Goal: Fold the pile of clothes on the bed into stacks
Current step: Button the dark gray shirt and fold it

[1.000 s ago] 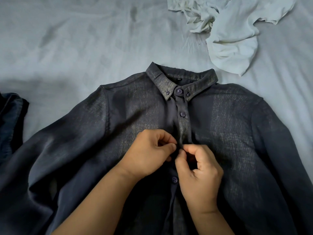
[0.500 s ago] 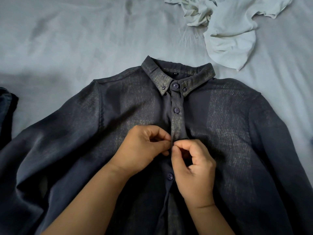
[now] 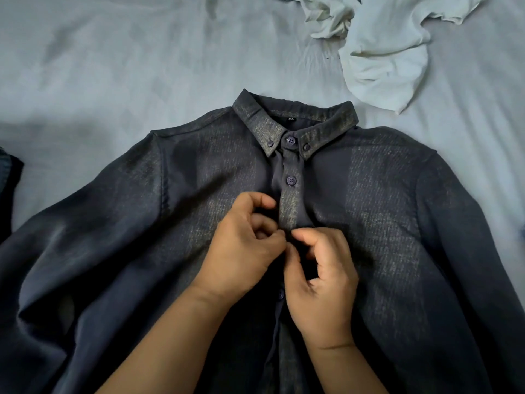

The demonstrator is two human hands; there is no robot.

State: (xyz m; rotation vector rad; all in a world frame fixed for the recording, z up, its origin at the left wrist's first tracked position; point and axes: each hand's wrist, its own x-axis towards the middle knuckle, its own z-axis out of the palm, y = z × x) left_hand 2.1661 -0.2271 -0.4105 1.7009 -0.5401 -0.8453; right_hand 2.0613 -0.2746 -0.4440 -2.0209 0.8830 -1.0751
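A dark navy button-up shirt (image 3: 383,209) lies face up on the bed, collar away from me, sleeves spread to both sides. Its top two buttons are fastened. My left hand (image 3: 241,251) and my right hand (image 3: 324,277) meet at the front placket around mid-chest. Each pinches the shirt's fabric edge between thumb and fingers, at the spot of the third button, which the fingers hide. A further button (image 3: 280,294) shows just below, between my wrists.
A crumpled white garment (image 3: 386,49) lies on the pale grey bedsheet (image 3: 113,66) at the far right, just beyond the collar. The edge of another dark garment (image 3: 8,189) shows at the left border.
The view has shifted a little, so the shirt sits slightly lower and left in frame. My fingers have worked on at the same point of the placket; the left fingers have spread a bit.
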